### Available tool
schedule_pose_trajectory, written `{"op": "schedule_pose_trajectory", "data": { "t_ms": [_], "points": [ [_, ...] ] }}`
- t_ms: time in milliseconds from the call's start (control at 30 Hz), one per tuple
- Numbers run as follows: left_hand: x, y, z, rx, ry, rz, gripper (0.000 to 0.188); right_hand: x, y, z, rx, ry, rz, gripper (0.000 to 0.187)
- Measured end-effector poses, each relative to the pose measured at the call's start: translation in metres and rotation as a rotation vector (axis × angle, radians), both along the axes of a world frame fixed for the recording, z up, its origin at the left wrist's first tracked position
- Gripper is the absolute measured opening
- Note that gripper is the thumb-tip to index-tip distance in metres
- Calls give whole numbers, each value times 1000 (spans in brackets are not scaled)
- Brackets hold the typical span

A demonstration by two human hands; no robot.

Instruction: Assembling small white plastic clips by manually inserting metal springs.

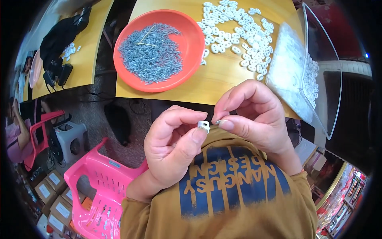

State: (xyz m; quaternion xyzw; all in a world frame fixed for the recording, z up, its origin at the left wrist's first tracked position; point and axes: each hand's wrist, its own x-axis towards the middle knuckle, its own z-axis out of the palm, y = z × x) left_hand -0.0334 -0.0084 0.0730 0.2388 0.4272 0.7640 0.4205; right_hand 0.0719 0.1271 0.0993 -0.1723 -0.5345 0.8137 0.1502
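My left hand (169, 145) is closed, pinching a small white plastic piece with holes (204, 126) between thumb and forefinger. Just to its right, my right hand (256, 119) holds a small grey metal screw (218, 122) in its fingertips, mostly hidden by them. The screw and the white piece are close together but apart, in front of my chest. Beyond my hands on the yellow table (171, 95) stands a red-orange round basin (191, 59) with a heap of grey screws (149, 55). Many white two-holed pieces (254, 36) lie scattered right of it.
At the table's right, a clear plastic bag (284, 67) lies against a transparent bin (332, 99) holding more white pieces. A pink plastic chair (105, 171) stands at lower left, near cardboard boxes (59, 211) and a grey stool (69, 137). Another yellow table (85, 59) bears black cloth and adapters.
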Motion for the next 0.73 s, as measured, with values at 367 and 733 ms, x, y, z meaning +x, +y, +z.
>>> {"op": "schedule_pose_trajectory", "data": {
  "t_ms": [367, 733],
  "points": [
    [22, 11, 6, -20, 63, -45, 19, 28, 7, -3, 33, 25, 9, 20],
    [23, 11, 0, -61, 252, -20, 21, 35, 13, -5, 567, 17, 23, 16]
  ]
}}
